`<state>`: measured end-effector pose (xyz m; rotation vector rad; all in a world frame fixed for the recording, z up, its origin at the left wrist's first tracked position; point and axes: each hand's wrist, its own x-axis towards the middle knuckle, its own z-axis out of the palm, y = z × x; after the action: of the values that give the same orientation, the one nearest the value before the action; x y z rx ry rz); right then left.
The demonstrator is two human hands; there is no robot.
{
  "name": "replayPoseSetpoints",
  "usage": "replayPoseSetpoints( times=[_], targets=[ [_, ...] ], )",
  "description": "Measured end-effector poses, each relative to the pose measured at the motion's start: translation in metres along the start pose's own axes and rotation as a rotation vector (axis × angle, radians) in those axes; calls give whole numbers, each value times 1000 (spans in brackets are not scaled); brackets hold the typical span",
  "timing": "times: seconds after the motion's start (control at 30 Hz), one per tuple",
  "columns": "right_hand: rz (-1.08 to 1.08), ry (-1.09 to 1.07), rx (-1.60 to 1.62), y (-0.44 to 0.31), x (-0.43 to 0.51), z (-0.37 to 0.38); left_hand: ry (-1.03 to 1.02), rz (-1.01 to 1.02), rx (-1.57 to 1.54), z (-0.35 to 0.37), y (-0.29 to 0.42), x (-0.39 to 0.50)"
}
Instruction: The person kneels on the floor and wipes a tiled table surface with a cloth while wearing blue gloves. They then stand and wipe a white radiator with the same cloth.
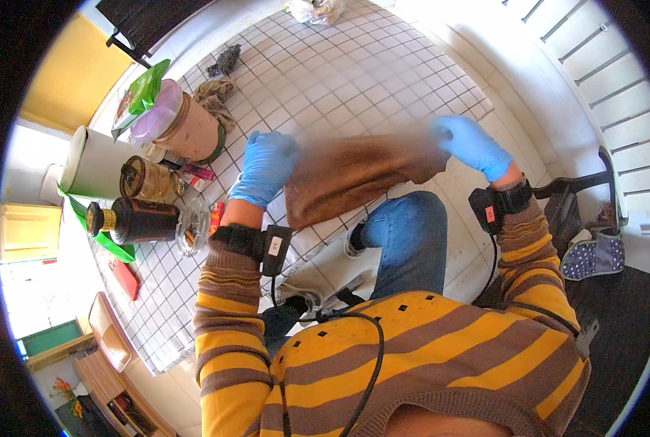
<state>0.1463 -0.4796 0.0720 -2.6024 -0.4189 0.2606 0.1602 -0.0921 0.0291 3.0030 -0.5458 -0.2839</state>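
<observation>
A brown cloth is stretched between my two hands, above the near edge of a table with a white checked cover. My left hand, in a blue disposable glove, pinches its left upper corner. At the other end, my right hand wears a matching glove and grips the right upper corner. The cloth's upper edge is blurred, and its lower part hangs toward my knee. Each fingertip grip is partly hidden by blur.
Along the table's left stand a dark bottle, a glass ashtray, a jar and a tub. A crumpled rag lies behind them. A red phone-like object lies nearer. A white plastic bag sits at the far end.
</observation>
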Motion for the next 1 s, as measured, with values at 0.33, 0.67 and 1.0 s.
replayPoseSetpoints(
  times=[0.33, 0.67, 1.0],
  targets=[
    [-179, 298, 79, -48, -15, -66, 497, 94, -631, -132, -7, -72],
    [-431, 364, 139, -72, 32, -82, 491, -31, -508, -165, -33, -97],
    [-340, 408, 6, -55, 91, -53, 447, -15, -405, -125, -79, -41]
  ],
)
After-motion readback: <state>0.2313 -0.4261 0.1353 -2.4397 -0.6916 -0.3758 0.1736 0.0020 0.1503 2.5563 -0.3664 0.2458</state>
